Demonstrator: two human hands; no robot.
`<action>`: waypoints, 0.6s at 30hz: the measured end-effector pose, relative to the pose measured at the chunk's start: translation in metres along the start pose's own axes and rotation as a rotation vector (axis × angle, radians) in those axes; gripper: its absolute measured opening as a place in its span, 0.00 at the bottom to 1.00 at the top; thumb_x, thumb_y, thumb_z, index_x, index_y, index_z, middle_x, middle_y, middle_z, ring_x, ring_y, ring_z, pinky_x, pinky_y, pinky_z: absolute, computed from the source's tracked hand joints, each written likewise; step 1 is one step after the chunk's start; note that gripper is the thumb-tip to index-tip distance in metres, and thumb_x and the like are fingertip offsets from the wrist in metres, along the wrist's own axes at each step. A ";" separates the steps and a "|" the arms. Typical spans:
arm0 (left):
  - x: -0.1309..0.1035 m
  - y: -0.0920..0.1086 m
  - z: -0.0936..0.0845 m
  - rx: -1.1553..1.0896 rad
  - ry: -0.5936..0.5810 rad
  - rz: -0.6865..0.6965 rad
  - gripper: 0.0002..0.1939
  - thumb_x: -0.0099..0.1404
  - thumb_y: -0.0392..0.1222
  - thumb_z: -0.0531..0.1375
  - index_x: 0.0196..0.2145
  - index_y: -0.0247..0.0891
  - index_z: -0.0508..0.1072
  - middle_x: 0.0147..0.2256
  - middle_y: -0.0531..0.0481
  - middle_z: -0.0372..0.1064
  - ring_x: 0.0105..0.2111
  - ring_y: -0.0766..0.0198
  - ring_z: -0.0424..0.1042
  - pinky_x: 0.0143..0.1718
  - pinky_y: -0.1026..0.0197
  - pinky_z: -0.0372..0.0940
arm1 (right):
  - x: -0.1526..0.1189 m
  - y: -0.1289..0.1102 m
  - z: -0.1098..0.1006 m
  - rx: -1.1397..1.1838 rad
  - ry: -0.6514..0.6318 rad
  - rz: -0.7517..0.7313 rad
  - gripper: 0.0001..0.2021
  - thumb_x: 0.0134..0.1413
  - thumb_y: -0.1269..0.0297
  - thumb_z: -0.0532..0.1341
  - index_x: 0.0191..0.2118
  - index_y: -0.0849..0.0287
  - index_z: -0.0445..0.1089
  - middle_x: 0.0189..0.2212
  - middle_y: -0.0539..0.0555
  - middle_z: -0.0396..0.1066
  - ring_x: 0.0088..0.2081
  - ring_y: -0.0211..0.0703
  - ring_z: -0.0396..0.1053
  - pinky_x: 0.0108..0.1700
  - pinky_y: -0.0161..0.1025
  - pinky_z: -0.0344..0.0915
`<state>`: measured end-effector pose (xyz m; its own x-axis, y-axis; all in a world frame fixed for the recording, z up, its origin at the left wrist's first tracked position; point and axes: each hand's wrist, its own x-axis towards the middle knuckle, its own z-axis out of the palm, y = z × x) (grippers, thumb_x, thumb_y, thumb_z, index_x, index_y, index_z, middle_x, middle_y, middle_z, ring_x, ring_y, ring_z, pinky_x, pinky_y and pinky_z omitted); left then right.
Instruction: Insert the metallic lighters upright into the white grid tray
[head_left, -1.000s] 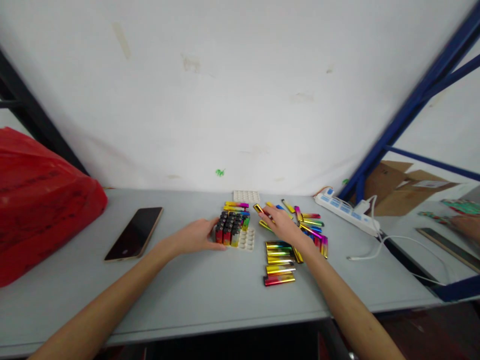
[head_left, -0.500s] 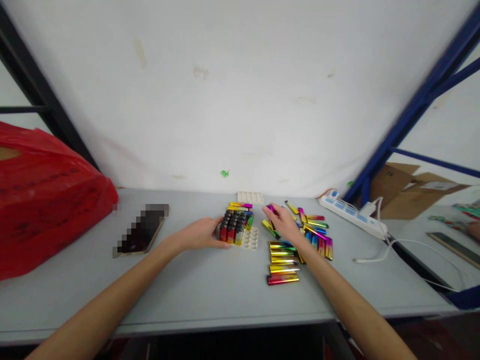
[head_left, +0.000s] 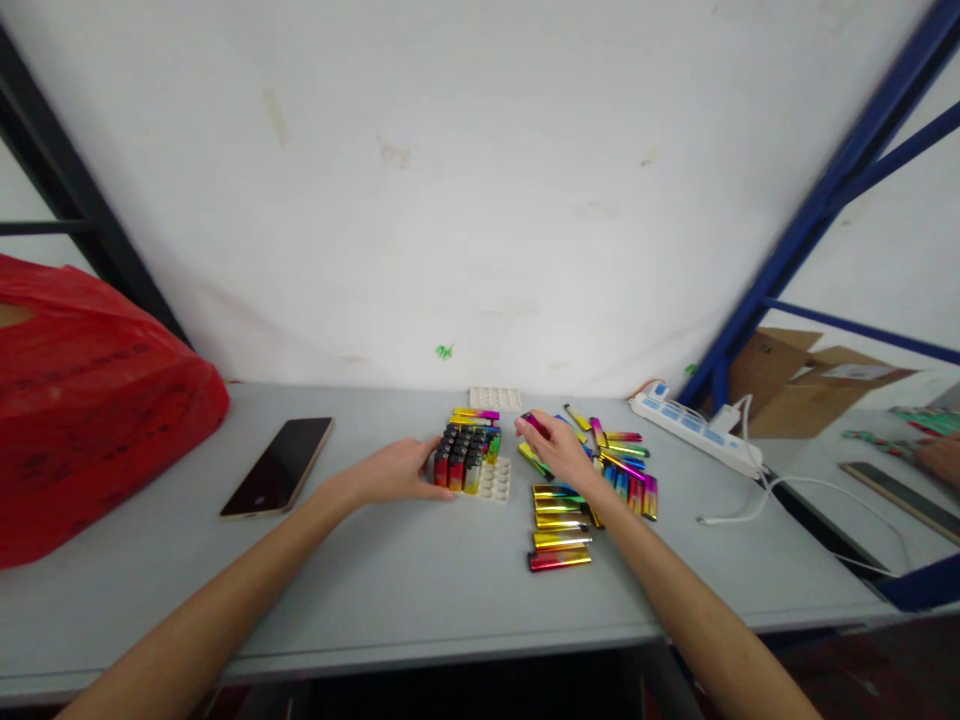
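Observation:
My left hand [head_left: 394, 470] curves round the left side of a white tray [head_left: 495, 482], thumb at the front and fingers behind, gripping it. Black-topped lighters [head_left: 459, 458] with shiny red, yellow and green bodies stand upright in the tray's left and middle part. Its right-hand holes show bare. Just right of the tray, my right hand [head_left: 555, 448] is closed on a dark pink lighter [head_left: 534, 424], held above the table. Under and beside that hand lie loose metallic lighters [head_left: 630, 470]. A column of lighters [head_left: 561, 540] lies flat nearer the front.
A second white tray [head_left: 495, 398] lies by the wall. On the left are a phone [head_left: 277, 468] and a red plastic bag [head_left: 97, 400]. A power strip [head_left: 697, 430] with a white cable [head_left: 739, 518], cardboard boxes [head_left: 780, 380] and another person's hand [head_left: 941, 460] are at right.
The view has shifted slightly. My right hand has come a little lower and closer to the tray, with the lighter turned in its fingers. My left hand stays at the tray.

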<state>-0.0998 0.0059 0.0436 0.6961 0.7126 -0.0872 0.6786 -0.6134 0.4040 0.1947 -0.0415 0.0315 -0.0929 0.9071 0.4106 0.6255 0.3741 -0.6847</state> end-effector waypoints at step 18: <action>-0.001 0.004 -0.001 -0.007 0.010 0.024 0.37 0.56 0.68 0.65 0.55 0.41 0.69 0.43 0.47 0.78 0.40 0.50 0.78 0.39 0.58 0.68 | -0.002 -0.006 0.015 -0.288 0.120 0.028 0.19 0.63 0.61 0.55 0.20 0.55 0.56 0.17 0.48 0.61 0.24 0.39 0.60 0.31 0.38 0.50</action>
<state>-0.0983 0.0029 0.0467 0.7098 0.7011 -0.0678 0.6600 -0.6284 0.4119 0.1794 -0.0425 0.0260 0.0087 0.8805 0.4739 0.8220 0.2636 -0.5048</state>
